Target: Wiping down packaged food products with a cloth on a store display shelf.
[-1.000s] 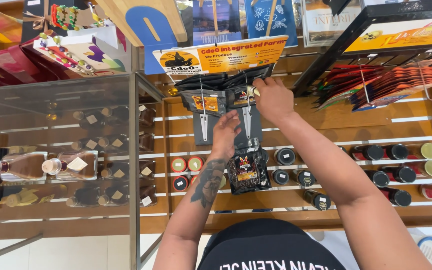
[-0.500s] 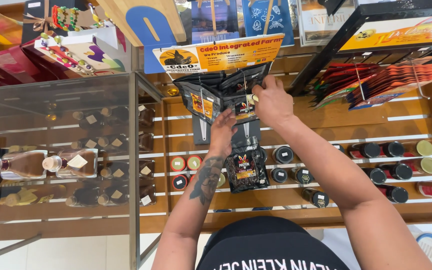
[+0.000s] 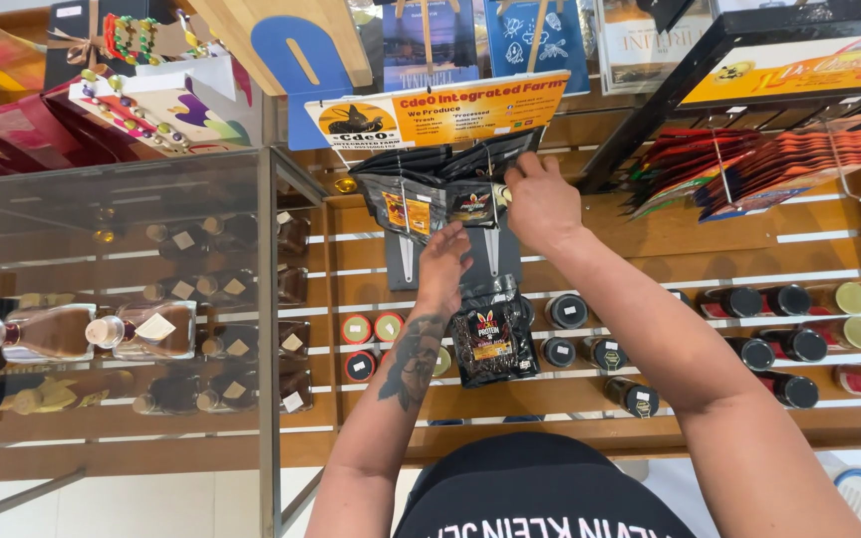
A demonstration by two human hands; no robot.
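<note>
Head view shows a black pouch (image 3: 492, 344) lying on the wooden shelf (image 3: 650, 234) near me, my left hand (image 3: 442, 264) open just past it, and my right hand (image 3: 540, 204) pinching the hanging black pouches (image 3: 430, 194) farther up.

Shop: stocked shelves (image 3: 650, 234), hung packets (image 3: 759, 164).

The hanging pouches (image 3: 440, 194) are in the middle, under the sign (image 3: 440, 112). The right hand (image 3: 540, 204) touches them, and the left hand (image 3: 442, 264) is just below. 1 pouch (image 3: 493, 344) stands lower down, between round tins (image 3: 371, 329) on its left and jars (image 3: 590, 349) on its right. Bottles (image 3: 82, 334) lie far left behind the glass.
</note>
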